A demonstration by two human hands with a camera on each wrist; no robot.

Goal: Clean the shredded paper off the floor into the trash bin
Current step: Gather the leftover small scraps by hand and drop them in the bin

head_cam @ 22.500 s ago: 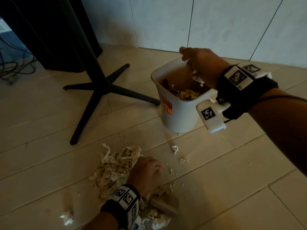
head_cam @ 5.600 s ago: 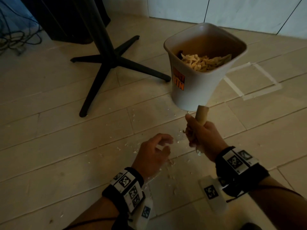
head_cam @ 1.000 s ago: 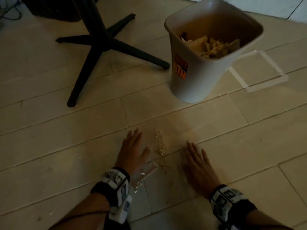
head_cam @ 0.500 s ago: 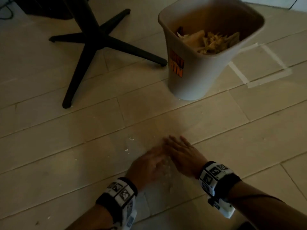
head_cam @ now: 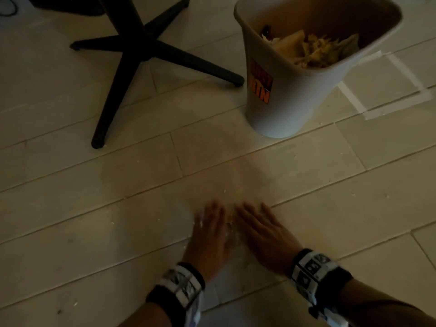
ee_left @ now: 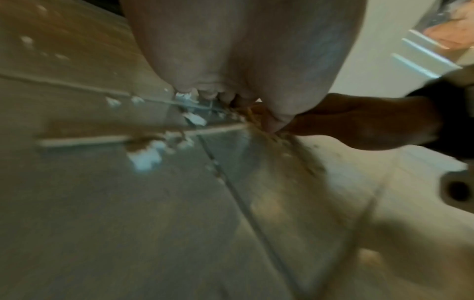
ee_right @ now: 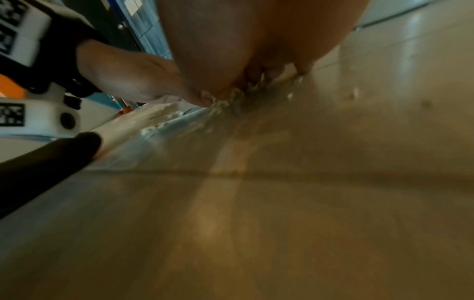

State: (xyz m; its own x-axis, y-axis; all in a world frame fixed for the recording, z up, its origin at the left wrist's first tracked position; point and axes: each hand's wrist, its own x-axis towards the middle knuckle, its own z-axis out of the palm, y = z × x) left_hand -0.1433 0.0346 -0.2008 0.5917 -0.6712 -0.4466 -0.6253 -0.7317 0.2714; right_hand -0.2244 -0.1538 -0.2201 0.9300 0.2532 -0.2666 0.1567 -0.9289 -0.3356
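The white trash bin [head_cam: 290,109] with an orange label stands on the floor at the upper right, with shredded paper [head_cam: 316,53] inside. Below it, my left hand [head_cam: 210,234] and right hand [head_cam: 262,232] lie flat on the floor side by side, fingers straight. A thin line of paper crumbs [head_cam: 230,225] sits in the narrow gap between them. In the left wrist view, white paper bits [ee_left: 146,156] lie on the floor beside my left hand [ee_left: 243,50]. The right wrist view shows crumbs [ee_right: 220,103] at the tips of my right hand [ee_right: 256,40].
A black pedestal base [head_cam: 132,55] with spreading legs stands at the upper left; one leg ends close to the bin. White tape lines [head_cam: 401,74] mark the floor right of the bin. A few stray paper specks [head_cam: 112,223] dot the pale floor tiles.
A second ago my hands lay apart with crumbs between them. They have swept inward and now lie close together, the crumbs squeezed into a narrow line.
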